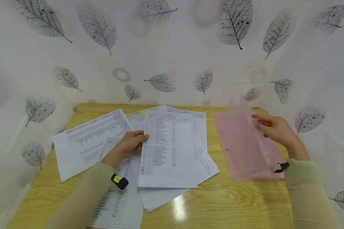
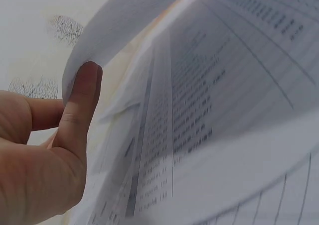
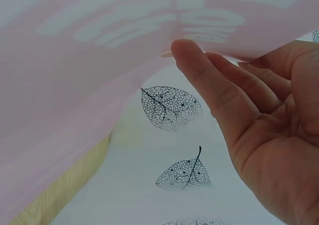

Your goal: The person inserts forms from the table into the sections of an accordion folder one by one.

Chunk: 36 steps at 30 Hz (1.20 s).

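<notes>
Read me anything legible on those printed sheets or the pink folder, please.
Nothing can be read.
Printed sheets, one gripped by the left hand: rows of tabulated text, too small in the head view, blurred in the left wrist view.
Pink folder, cover lifted by the right hand: only faint, unreadable marks.
Leaf-patterned cloth: no text.

- I'm looking at a small desk set up for paperwork, more an improvised office corner than a real room.
- A wooden table (image 1: 212, 206) carries printed sheets of tables (image 1: 167, 149) and 1 pink plastic folder (image 1: 240, 149).
- A white leaf-printed curtain (image 1: 172, 47) closes it in on 3 sides.
</notes>
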Motion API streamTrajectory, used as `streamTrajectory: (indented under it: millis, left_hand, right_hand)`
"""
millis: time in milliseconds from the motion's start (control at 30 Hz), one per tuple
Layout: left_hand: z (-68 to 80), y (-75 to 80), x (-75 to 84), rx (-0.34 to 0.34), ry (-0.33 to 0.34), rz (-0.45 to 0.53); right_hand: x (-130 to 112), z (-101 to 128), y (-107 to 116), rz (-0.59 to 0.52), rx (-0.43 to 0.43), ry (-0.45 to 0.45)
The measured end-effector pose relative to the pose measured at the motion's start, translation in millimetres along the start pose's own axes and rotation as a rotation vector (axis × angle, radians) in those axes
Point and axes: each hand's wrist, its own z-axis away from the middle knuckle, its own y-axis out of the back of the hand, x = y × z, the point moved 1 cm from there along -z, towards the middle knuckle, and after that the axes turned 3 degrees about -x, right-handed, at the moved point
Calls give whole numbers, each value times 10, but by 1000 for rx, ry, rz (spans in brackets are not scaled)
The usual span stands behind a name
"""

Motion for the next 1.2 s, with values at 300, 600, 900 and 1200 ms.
streamTrajectory:
  millis: [300, 600, 900, 1200]
  left_hand:
    - [-144, -299, 112, 14, -37, 35]
    - [-379, -664, 285, 37, -58, 76]
    - [-594, -1093, 453, 36, -86, 146]
    - [-772, -1431, 561, 21, -77, 209]
  right_hand:
    - [-34, -32, -8, -11, -4, 24]
    - [-35, -65, -25, 5, -21, 18]
    - [-53, -57, -54, -18, -13, 21]
    - [-69, -75, -52, -16, -13, 1]
